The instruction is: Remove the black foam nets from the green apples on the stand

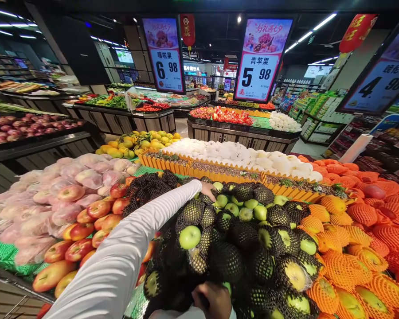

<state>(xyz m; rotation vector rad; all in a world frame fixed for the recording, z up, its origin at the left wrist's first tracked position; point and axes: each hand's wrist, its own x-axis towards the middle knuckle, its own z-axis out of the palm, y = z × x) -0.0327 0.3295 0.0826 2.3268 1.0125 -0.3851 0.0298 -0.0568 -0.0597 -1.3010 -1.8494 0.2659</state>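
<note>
My left hand (208, 190), at the end of a long white sleeve (129, 239), reaches to the back of the green apple pile. Its fingers point down among loose green apples (232, 209) and apples in black foam nets (193, 212); the fingertips are mostly hidden. Close to me at the bottom, my right hand (214, 300) is curled closed near the netted apples. Something dark shows inside its curl, too blurred to make out. A bare green apple (189, 237) rests on the nets between the two hands.
Red apples (81, 247) and wrapped pinkish fruit (66, 195) lie left. Fruits in orange nets (349, 266) lie right. Behind runs an orange picket-edged divider (219, 172) with white-netted fruit (239, 155) beyond. Price screens (263, 60) hang above.
</note>
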